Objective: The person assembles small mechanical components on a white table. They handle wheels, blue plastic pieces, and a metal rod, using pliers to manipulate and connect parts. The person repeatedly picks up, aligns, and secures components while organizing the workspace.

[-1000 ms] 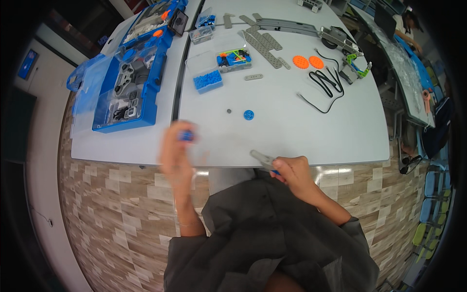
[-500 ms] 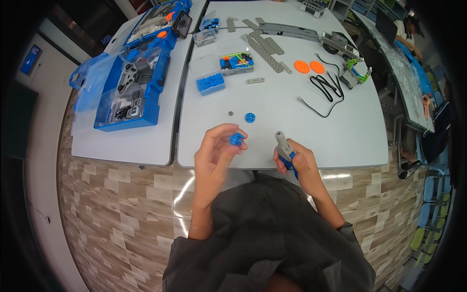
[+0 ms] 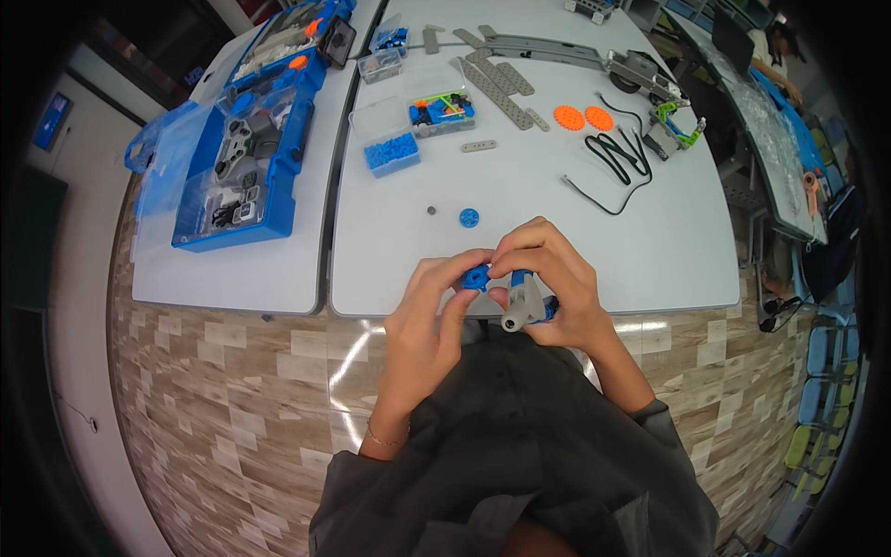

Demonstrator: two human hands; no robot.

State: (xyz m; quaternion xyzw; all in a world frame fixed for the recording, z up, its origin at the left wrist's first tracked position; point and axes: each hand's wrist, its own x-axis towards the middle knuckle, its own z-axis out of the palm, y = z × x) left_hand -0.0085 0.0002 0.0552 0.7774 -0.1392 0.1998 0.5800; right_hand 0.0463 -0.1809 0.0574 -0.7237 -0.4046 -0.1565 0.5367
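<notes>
At the table's front edge, my left hand [image 3: 429,320] pinches a small blue plastic building piece [image 3: 475,278] between thumb and fingers. My right hand [image 3: 557,288] is closed around a grey and blue hand tool [image 3: 525,304], its grey nose tilted toward my body. The right fingertips reach over to the blue piece and seem to touch it; the exact contact is hidden. Just beyond my hands lie a round blue wheel-like part [image 3: 469,218] and a tiny grey round piece [image 3: 432,211].
Farther back stand a tub of small blue pieces [image 3: 393,167] and a box of mixed parts [image 3: 444,123]. Grey perforated plates [image 3: 497,93], orange gears [image 3: 569,118], black cables [image 3: 608,167] and a part-built robot [image 3: 645,79] spread behind. A blue case [image 3: 278,200] sits on the left table.
My hands have come together over the table edge. The right hand moved left and turned the tool, so its nose now points toward me; its fingers now reach the blue piece.
</notes>
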